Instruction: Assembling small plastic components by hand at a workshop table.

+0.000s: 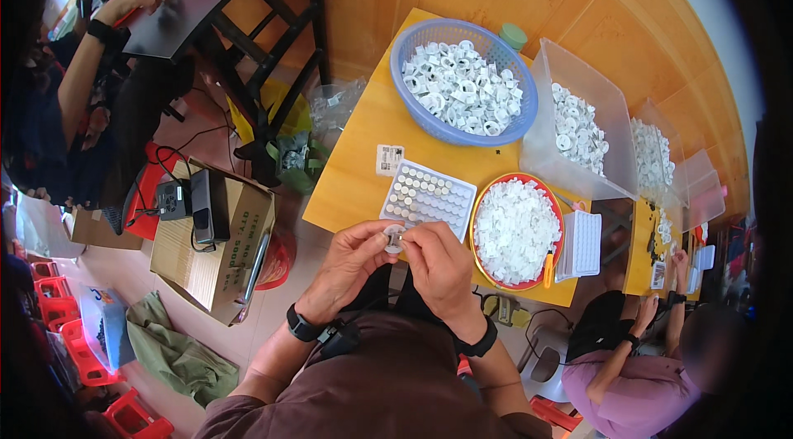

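Over the table's front edge, my left hand [351,261] pinches a small round white plastic part [394,242] between thumb and fingers. My right hand [439,268] meets it there, its thumb and fingertips pressed together against the part's right side. What those fingertips grip, if anything, is too small to name. Just beyond my hands lies a white tray [453,212] with rows of round pockets, several holding small pale round pieces [406,191]. To its right stands a red basin with a yellow rim [474,251], heaped with small white plastic pieces [516,228].
A blue-purple basket [401,100] of white parts stands at the back, beside a clear bin [570,168]. A stacked white tray [585,245] sits at the right edge. A cardboard box [198,261] stands left. Co-workers sit at right [632,385] and far left [70,100].
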`<move>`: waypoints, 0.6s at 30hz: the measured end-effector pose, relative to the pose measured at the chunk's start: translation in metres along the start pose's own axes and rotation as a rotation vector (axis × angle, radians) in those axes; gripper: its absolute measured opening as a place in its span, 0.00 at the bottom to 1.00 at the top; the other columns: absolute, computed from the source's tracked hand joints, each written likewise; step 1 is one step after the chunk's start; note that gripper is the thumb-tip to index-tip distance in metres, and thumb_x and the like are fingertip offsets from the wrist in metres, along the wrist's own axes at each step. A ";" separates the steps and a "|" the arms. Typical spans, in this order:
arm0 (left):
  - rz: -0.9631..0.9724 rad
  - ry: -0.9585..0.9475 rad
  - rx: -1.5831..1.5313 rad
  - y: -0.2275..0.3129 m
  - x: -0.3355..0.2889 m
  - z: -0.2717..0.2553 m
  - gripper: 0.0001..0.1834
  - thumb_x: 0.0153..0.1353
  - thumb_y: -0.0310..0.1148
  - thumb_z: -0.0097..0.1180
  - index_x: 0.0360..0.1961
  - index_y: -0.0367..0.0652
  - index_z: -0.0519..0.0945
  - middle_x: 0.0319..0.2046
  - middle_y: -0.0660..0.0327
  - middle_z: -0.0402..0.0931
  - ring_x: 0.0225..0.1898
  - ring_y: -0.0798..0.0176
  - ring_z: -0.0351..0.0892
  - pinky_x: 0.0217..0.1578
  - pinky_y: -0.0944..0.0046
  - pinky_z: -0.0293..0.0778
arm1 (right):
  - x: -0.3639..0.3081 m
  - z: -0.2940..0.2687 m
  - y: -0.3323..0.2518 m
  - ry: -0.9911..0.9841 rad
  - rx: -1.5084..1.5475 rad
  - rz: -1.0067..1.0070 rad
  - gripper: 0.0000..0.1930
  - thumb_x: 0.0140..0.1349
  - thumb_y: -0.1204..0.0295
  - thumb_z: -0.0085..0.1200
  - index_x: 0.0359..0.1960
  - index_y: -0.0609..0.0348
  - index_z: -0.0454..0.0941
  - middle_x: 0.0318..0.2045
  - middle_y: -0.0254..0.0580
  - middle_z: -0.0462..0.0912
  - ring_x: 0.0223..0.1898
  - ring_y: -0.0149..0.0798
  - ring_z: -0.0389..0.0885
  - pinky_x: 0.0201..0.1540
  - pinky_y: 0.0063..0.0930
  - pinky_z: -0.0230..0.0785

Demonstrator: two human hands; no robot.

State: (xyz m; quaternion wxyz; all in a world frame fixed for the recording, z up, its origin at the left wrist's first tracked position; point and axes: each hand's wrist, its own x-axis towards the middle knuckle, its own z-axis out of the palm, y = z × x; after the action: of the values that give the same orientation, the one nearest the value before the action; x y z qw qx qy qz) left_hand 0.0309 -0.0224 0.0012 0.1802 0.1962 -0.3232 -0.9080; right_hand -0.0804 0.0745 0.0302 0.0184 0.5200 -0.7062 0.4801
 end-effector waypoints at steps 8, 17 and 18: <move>0.011 0.012 0.039 -0.001 -0.002 0.001 0.12 0.59 0.27 0.52 0.45 0.38 0.76 0.40 0.61 0.76 0.39 0.71 0.75 0.40 0.70 0.73 | -0.008 0.005 0.002 0.060 -0.191 -0.226 0.11 0.44 0.83 0.55 0.33 0.65 0.76 0.26 0.40 0.74 0.24 0.37 0.76 0.22 0.26 0.68; -0.005 0.052 0.085 -0.006 -0.001 -0.002 0.12 0.59 0.29 0.52 0.44 0.38 0.76 0.41 0.60 0.76 0.39 0.68 0.76 0.39 0.68 0.75 | -0.021 0.011 0.001 0.030 -0.221 -0.165 0.12 0.46 0.82 0.55 0.35 0.66 0.77 0.29 0.42 0.74 0.28 0.39 0.76 0.25 0.27 0.68; 0.003 0.045 0.038 -0.005 -0.001 -0.003 0.13 0.60 0.30 0.52 0.45 0.38 0.76 0.41 0.60 0.76 0.39 0.68 0.76 0.39 0.68 0.75 | -0.022 0.010 -0.001 0.030 -0.221 -0.165 0.12 0.46 0.82 0.55 0.35 0.66 0.77 0.29 0.42 0.74 0.28 0.39 0.76 0.25 0.27 0.68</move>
State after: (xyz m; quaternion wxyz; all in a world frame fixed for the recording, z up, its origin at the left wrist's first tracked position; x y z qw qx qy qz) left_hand 0.0323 -0.0195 -0.0043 0.1853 0.2195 -0.3364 -0.8968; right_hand -0.0648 0.0835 0.0135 0.1255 0.5639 -0.7094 0.4038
